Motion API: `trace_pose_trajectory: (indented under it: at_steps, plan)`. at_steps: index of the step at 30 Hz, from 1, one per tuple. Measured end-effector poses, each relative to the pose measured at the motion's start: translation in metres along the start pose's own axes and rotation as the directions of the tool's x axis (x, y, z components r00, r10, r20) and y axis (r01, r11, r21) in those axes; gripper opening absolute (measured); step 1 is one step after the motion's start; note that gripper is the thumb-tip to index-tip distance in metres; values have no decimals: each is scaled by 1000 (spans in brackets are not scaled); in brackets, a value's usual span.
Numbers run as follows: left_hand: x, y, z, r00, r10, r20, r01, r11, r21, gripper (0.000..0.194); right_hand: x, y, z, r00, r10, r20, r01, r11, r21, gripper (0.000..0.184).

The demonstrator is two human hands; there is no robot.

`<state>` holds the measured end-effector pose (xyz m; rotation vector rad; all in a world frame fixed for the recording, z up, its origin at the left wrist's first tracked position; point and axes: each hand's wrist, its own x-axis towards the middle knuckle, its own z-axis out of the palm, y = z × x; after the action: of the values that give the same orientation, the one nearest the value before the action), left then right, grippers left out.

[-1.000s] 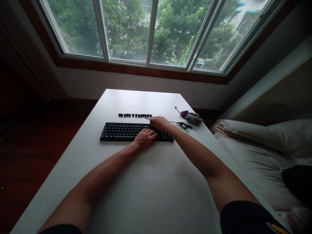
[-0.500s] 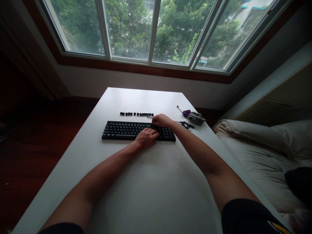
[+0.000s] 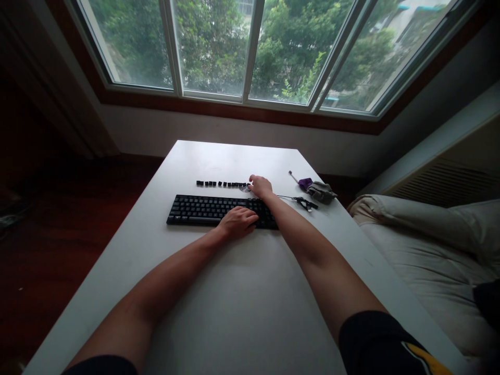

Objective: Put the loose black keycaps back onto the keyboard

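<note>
A black keyboard [image 3: 197, 209] lies crosswise on the white table. My left hand [image 3: 240, 220] rests over its right part, palm down, with fingers stretched across the keys; the keys below are hidden. Beyond the keyboard's far edge, my right hand [image 3: 261, 186] is at the right end of a row of small black keycaps [image 3: 220, 184]. Its fingers look apart, one raised and another low beside the last keycap. Whether a fingertip touches that keycap is too small to tell. A small clear, greyish thing [image 3: 244, 189] lies just left of my right hand.
A black cable [image 3: 304, 203] lies right of the keyboard. Behind it are a grey cloth [image 3: 322, 192], a purple piece [image 3: 305, 183] and a thin stick with a dark tip [image 3: 292, 176]. A pale sofa [image 3: 410, 234] stands right of the white table [image 3: 234, 161], and a window is ahead.
My right hand has moved from the keyboard's far edge out to the keycap row, and its fingers have spread. My left hand stays on the keyboard. The view has shifted slightly.
</note>
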<state>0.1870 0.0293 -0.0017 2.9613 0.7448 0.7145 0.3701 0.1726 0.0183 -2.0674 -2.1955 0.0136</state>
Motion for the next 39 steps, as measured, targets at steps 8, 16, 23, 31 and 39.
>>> trace_pose_trajectory:
  at_steps: [8,16,23,31,39]
  plan:
    - [0,-1,-1,1000,-1,-1,1,1000,-11,28,-8,-4,-5,999,-10,-42,8,999,-34,23]
    - [0,0,-2,1000,-13,0,13,1000,-19,29,-34,-5,-40,985,-89,-151,96,995,34,25]
    - [0,0,-1,1000,-16,-11,15,1000,-27,30,-49,-9,-65,880,-451,152,438,892,111,19]
    - [-2,0,-2,1000,-18,-5,18,999,-33,31,-52,-29,-59,849,-474,236,497,866,-50,18]
    - [-1,0,-1,1000,-19,-17,18,999,-37,31,-49,-31,-62,843,-476,250,505,861,-64,15]
